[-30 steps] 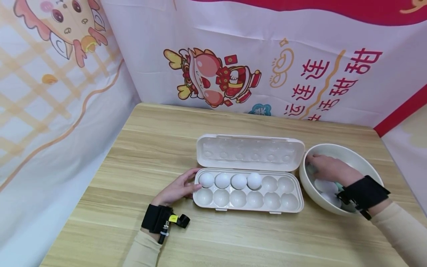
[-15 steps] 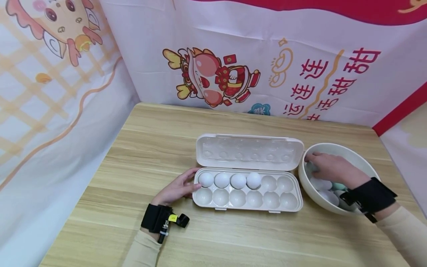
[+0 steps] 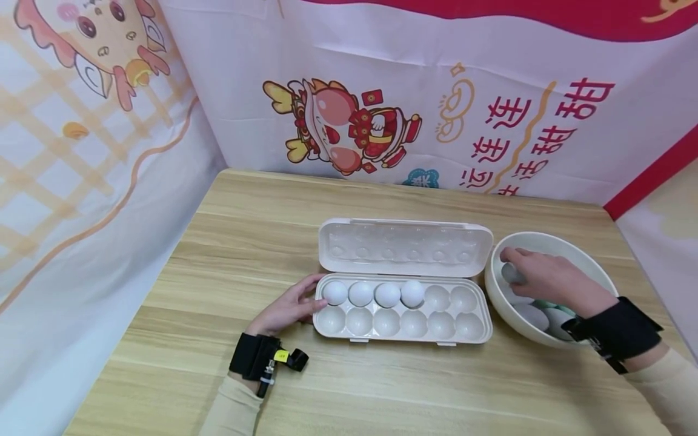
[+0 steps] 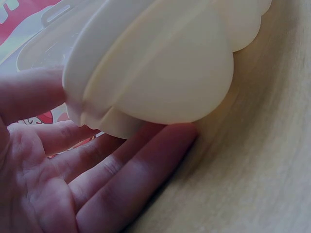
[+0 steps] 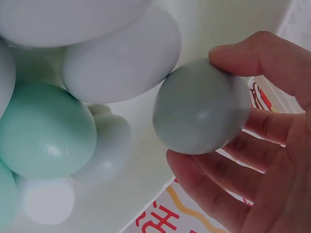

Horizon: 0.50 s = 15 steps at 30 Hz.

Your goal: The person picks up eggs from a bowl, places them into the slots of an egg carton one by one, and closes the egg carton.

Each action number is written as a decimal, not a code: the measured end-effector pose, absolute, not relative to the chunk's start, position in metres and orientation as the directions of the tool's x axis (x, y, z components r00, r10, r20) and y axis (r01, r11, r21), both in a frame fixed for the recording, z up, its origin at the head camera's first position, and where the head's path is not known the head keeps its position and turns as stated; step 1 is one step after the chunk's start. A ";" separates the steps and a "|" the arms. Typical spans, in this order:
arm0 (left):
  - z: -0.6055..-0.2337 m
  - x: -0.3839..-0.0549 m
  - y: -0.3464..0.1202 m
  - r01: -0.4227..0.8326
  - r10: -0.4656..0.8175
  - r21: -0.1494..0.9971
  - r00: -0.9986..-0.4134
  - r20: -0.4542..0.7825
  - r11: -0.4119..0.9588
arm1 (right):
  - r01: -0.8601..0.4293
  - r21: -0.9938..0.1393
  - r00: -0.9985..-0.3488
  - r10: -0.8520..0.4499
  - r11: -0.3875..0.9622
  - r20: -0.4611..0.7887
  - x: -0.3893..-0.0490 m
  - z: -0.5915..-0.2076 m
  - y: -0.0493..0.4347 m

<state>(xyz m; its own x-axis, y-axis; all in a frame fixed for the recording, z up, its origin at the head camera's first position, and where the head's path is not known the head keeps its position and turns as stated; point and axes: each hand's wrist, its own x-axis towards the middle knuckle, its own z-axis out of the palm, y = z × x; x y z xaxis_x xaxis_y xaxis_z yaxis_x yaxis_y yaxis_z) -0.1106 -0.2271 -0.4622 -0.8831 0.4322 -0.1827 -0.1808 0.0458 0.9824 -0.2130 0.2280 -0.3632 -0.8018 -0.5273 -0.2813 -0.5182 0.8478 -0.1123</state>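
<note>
In the head view a white plastic egg box (image 3: 403, 332) lies with its lid (image 3: 406, 248) swung back. White eggs (image 3: 388, 295) fill the left part of its far row; its near row holds none. My left hand (image 3: 285, 310) steadies the box's left end, thumb at the rim and fingers (image 4: 141, 179) against the rounded underside. Over the inner left side of a cream bowl (image 3: 591, 257), my right hand (image 3: 556, 281) grips a grey-green egg (image 5: 201, 109) between thumb and fingertips. Beneath it in the bowl are pale eggs (image 5: 121, 58) and a mint-green egg (image 5: 46, 131).
The bowl stands close by the right end of the egg box on a wood-grain table (image 3: 229, 254). A printed cloth (image 3: 349, 36) hangs behind the table's far edge, with another patterned cloth (image 3: 98, 200) along the left.
My right hand has risen slightly inside the bowl, and the grey-green egg in its fingers now shows more plainly. My left hand stays at the box's end.
</note>
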 end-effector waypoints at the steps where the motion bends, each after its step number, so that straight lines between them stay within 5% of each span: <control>1: -0.462 -0.111 -0.227 -0.180 0.431 0.982 -0.883 -0.183 0.048 | -0.517 -0.112 -0.803 -0.526 0.849 -0.281 -0.212 -0.362 0.228; 15: -0.460 -0.111 -0.228 -0.180 0.430 0.982 -0.883 -0.190 0.064 | -0.536 -0.083 -0.804 -0.539 0.840 -0.251 -0.201 -0.350 0.223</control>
<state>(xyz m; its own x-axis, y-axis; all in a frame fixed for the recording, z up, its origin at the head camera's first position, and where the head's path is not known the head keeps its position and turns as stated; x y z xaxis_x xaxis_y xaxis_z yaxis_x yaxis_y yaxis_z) -0.1111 -0.2277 -0.4599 -0.8827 0.4299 -0.1898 -0.1799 0.0640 0.9816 -0.2007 0.2226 -0.3497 -0.8042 -0.5386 -0.2514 -0.5364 0.8398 -0.0834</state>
